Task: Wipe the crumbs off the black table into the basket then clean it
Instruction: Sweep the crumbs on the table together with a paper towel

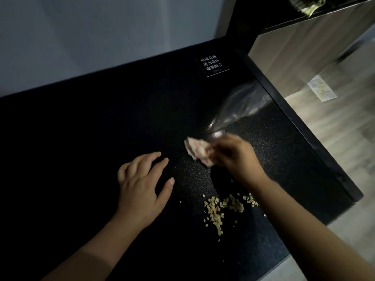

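- Black table [85, 138]: dark, finely speckled top filling most of the view; its right edge runs diagonally from upper centre down to the lower right. All places below are given relative to the crumbs.
- Left hand [142, 187]: left of the crumbs and slightly farther from the viewer, palm down on the table, fingers spread and relaxed, gripping nothing. Bare forearm runs back toward the lower left.
- Crumbs [221, 209]: loose scatter of pale yellow flakes on the table near its right edge, in a rough cluster with a few strays around it; the right end of the scatter passes under the right forearm.
- Cloth [197, 152]: crumpled pinkish-white wad, beyond the crumbs and a little to their left, pinched at its right side by the right hand; whether its underside touches the table cannot be told.
- Right hand [235, 155]: beyond the crumbs, fingers closed around the cloth, blurred by motion.
- Plastic bag [241, 106]: clear and crinkled, beyond the crumbs and the right hand, near the table's right edge; blurred, so whether the hand also grips it cannot be told.
- Label [212, 64]: small black sign with white characters, far beyond the crumbs, toward the back of the table.
- Floor [334, 122]: pale wood-look surface, right of the crumbs past the table edge.
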Demonstrator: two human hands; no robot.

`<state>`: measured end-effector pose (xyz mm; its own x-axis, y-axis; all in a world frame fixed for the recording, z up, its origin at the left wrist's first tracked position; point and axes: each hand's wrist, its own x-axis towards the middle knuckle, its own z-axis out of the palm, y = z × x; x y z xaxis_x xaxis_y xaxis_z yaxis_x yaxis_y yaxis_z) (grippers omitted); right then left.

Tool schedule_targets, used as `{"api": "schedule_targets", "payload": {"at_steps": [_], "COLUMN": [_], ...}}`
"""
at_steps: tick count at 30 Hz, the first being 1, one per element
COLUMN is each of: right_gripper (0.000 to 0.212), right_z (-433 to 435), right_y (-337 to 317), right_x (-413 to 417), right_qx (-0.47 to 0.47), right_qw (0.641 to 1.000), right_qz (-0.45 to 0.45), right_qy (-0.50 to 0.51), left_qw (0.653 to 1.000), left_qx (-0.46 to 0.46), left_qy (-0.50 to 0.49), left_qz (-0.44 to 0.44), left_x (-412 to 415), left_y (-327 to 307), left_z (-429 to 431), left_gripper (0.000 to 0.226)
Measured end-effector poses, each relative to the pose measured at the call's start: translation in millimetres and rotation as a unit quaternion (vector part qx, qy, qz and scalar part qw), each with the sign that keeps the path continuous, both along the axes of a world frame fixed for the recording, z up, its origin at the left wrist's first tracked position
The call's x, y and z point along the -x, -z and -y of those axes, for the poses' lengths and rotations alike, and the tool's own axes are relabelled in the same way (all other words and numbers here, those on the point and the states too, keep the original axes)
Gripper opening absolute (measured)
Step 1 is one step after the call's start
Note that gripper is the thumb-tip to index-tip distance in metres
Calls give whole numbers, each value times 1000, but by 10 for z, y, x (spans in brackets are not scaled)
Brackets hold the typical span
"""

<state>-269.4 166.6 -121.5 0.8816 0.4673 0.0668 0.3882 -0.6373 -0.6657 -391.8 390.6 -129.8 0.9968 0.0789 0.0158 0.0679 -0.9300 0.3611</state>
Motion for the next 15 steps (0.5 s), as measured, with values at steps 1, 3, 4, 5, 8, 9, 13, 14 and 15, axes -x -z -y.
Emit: {"api": "schedule_targets", "payload": {"at_steps": [1,3,4,5,8,9,13,14,15], "right_gripper": [11,12,12,13,15,15,15,16,16], "right_z": [149,383,453,490,402,321,-90,-180,-254], "right_y": [-22,-57,-75,-100,-264,-319,-383,-355,-322], "right_x": [216,525,612,679,916,1024,1478,1598,1727], "right_qx": [14,35,37,30,-38,-67,-119,-121,-121], "right_qw": [1000,999,999,999,989,977,948,948,949], "right_qz": [-7,-22,-24,-16,66,93,80,66,56], "right_qy": [-9,-13,-7,6,125,177,284,286,286], "left_qw": [1000,1000,1000,1000,999,999,997,997,996], "left_qx": [-2,-8,-13,-19,-32,-30,-13,-13,-14], "left_qy": [1,3,5,9,23,29,59,67,74], "left_qz": [-1,-6,-9,-14,-27,-30,-41,-44,-46], "left_x": [2,13,19,25,34,40,90,110,139], "left_y": [-2,4,9,13,5,1,-27,-40,-55], "left_z": [4,9,8,6,-14,-30,-127,-153,-178], "left_gripper": [51,51,51,52,54,55,58,59,59]}}
